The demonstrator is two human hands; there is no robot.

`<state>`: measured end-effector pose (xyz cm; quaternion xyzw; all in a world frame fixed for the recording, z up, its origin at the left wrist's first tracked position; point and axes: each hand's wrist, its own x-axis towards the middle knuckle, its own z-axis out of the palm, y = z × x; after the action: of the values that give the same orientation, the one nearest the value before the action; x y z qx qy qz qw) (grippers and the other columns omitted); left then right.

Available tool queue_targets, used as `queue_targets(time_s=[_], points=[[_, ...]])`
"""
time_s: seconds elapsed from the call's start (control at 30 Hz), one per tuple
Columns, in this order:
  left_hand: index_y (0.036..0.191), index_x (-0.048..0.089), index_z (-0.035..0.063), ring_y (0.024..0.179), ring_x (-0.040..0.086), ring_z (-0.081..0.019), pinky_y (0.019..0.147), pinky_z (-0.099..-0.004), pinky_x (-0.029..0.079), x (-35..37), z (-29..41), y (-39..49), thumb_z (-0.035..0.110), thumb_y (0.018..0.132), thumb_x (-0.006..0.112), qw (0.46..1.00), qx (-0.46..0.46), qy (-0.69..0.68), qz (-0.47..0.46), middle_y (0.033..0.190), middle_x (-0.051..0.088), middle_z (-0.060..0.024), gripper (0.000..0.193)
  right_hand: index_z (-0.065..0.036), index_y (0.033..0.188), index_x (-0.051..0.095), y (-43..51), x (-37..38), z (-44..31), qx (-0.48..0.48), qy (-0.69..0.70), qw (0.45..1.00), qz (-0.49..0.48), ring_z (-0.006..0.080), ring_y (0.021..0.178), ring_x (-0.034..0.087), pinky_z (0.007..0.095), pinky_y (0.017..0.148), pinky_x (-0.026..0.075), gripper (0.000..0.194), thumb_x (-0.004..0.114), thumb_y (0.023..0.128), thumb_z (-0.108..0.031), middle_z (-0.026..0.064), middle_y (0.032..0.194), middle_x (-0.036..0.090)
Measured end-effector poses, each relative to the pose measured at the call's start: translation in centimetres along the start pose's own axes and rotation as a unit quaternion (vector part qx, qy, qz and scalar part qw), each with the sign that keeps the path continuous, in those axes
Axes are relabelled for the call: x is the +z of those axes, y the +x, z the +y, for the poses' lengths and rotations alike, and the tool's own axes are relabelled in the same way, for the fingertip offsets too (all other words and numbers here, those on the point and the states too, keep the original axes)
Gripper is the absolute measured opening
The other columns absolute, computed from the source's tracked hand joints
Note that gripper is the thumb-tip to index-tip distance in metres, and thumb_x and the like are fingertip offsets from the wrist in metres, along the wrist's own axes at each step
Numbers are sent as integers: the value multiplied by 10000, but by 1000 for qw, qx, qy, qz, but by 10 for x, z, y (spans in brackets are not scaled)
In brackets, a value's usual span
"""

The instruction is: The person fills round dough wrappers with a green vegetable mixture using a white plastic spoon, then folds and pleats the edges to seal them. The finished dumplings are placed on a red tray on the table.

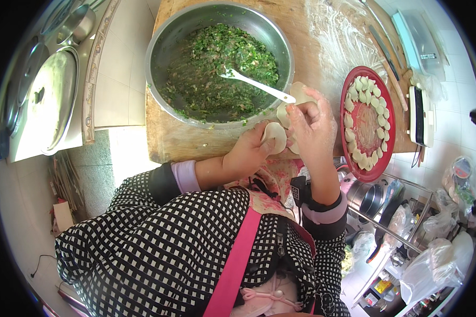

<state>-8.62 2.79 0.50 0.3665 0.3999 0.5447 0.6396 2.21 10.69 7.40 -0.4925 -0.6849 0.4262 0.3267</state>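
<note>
My left hand holds a round dough wrapper over the table's front edge. Flour dusts my right hand, its thumb and index finger spread around the handle end of a white spoon; I see no closed grip on it. The spoon's head rests in chopped green filling inside a large steel basin. More dough wrappers lie on the table beside the basin, partly hidden behind my right hand. To the right, a red oval tray carries several folded dumplings around its rim.
The wooden table has a floured patch at the back. A rolling pin and a knife lie at its right side. Below stands a metal rack with pots and plastic bags. A lidded pan sits on the left counter.
</note>
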Motion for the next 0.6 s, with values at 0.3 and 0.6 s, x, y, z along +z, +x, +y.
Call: queue_targets(time_s=[0.3,0.6], points=[[1199,530,4,846,612,-152,712,-265,524,-10,11,-12,61,938,468,997,-53,-45,-29,1016,625,-95,273,-11,929,604,31,34,-32,-137,-15,990,-28,96,618,567,225,558,455,143,679,815,-51,69,791,641],[1190,543,2,747,641,-175,630,-265,540,-15,5,-16,105,923,545,985,-116,-129,-23,943,643,-98,286,-5,915,625,29,-5,-65,-210,-249,942,-83,284,734,632,337,670,494,105,591,819,-32,138,833,644]])
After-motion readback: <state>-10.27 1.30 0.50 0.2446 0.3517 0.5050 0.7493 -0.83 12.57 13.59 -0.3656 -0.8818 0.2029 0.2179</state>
